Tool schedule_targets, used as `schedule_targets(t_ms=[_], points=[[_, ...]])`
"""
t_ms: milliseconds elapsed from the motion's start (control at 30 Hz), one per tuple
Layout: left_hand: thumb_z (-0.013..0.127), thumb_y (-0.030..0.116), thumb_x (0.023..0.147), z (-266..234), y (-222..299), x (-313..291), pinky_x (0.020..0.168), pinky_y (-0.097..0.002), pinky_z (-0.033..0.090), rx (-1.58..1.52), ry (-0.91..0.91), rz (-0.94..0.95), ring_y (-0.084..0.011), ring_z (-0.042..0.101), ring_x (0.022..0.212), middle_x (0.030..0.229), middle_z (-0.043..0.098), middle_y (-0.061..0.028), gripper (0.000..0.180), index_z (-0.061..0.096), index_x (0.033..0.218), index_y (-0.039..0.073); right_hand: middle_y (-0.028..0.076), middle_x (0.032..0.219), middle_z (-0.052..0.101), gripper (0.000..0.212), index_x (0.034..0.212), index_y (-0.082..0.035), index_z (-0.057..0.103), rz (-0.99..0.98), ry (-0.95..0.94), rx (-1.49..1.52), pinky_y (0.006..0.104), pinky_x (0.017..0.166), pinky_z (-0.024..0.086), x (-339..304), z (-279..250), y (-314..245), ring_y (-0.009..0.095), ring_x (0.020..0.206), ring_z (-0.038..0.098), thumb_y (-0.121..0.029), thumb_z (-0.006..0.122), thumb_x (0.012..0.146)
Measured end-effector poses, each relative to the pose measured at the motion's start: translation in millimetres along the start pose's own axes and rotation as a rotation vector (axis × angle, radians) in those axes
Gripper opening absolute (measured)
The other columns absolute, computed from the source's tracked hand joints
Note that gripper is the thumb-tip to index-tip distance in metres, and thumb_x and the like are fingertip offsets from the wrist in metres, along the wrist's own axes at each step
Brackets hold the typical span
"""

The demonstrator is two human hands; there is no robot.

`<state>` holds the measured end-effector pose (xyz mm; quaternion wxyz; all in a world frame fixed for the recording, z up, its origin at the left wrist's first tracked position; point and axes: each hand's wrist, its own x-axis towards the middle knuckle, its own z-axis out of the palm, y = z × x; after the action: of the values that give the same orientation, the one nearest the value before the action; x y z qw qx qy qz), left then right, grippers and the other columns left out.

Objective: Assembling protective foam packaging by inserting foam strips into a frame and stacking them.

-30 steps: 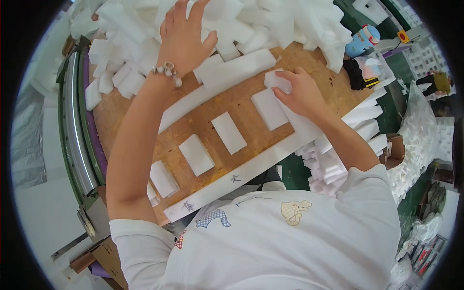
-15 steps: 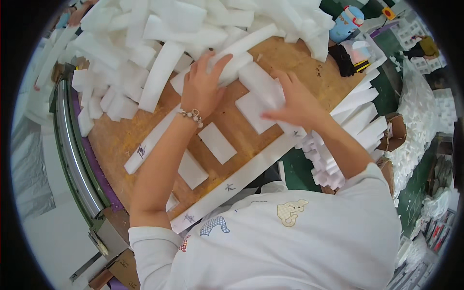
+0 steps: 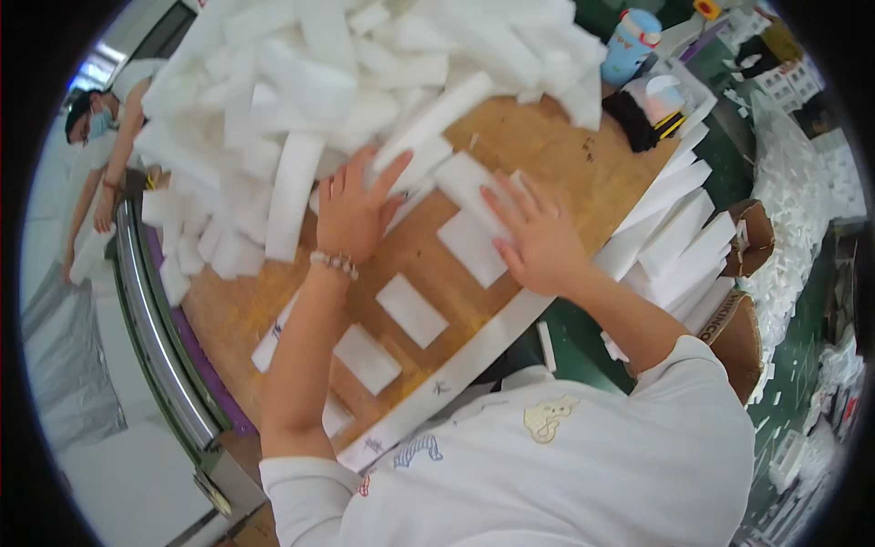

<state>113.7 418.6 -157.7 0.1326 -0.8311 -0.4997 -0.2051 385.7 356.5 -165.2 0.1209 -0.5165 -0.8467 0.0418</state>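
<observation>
My left hand [image 3: 354, 208] has its fingers spread at the near edge of the foam heap, next to a white foam strip [image 3: 421, 160] that lies aslant. It grips nothing that I can make out. Fingers stretched and apart, my right hand [image 3: 540, 235] rests against a white foam block [image 3: 467, 179], partly covering it. Just below that block, a flat foam piece [image 3: 469, 248] lies by my right thumb. Two more flat pieces, one foam rectangle [image 3: 412, 310] and another foam rectangle [image 3: 367, 357], lie apart on the wooden table [image 3: 533, 137] between my forearms.
A large heap of white foam pieces [image 3: 301, 82] covers the table's far side. Marked foam strips [image 3: 474, 372] line the near edge. Stacked foam strips [image 3: 670, 242], cardboard boxes [image 3: 734, 342] and a blue bottle [image 3: 629, 50] stand right. Another person [image 3: 114, 137] works far left.
My right hand has come down flatter onto the foam block, fingers spreading. The whole view has shifted, and another person now shows at the far left. The loose flat pieces lie as before.
</observation>
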Motion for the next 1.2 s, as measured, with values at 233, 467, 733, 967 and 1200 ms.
schedule_targets(t_ms=[233,467,733,967,1200], points=[[0.068,0.012,0.072,9.1,8.5,-0.5,0.093,-0.0389,0.041,0.067,0.034,0.045,-0.0274,0.051,0.108,0.138,0.043,-0.0086,0.067,0.052,0.133,0.033,0.009,0.155,0.022,0.067,0.147,-0.008,0.026,-0.157,-0.065,0.053,0.0589,0.110,0.021,-0.1,7.2,9.2,0.035,0.142,0.021,-0.033,0.051,0.089],[0.066,0.009,0.072,-28.6,22.1,-7.9,0.101,-0.0409,0.038,-0.132,0.000,0.028,-0.0325,0.044,0.122,0.143,0.037,-0.0128,0.068,0.050,0.135,0.029,0.012,0.153,0.025,0.069,0.146,-0.006,0.026,-0.237,0.114,0.079,0.0575,0.112,0.018,30.6,-4.1,-3.1,0.034,0.140,0.022,-0.036,0.052,0.090],[0.067,0.009,0.073,-120.6,52.9,-61.1,0.101,-0.0398,0.039,-0.428,-0.094,0.066,-0.0316,0.043,0.125,0.145,0.035,-0.0140,0.066,0.048,0.135,0.016,0.015,0.131,0.047,0.055,0.131,-0.005,0.044,-0.008,0.941,0.141,0.0399,0.100,0.038,202.5,-101.1,120.4,0.032,0.118,0.046,-0.003,0.054,0.076],[0.066,0.009,0.077,-149.6,83.1,-89.5,0.091,-0.0347,0.045,-0.699,-0.268,-0.098,-0.0277,0.051,0.116,0.142,0.039,-0.0130,0.057,0.050,0.132,0.014,0.004,0.138,0.040,0.063,0.131,-0.018,0.044,0.264,0.099,-0.383,0.0732,0.104,0.021,298.0,-121.8,166.2,0.032,0.128,0.037,0.002,0.054,0.073],[0.066,0.011,0.081,-154.0,80.4,-107.3,0.085,-0.0321,0.047,-0.661,-0.227,-0.136,-0.0242,0.056,0.106,0.138,0.044,-0.0098,0.045,0.054,0.124,0.011,0.005,0.125,0.052,0.057,0.123,-0.018,0.048,0.277,-0.050,-0.471,0.0746,0.102,0.022,324.6,-136.9,163.8,0.031,0.116,0.047,0.006,0.055,0.072]])
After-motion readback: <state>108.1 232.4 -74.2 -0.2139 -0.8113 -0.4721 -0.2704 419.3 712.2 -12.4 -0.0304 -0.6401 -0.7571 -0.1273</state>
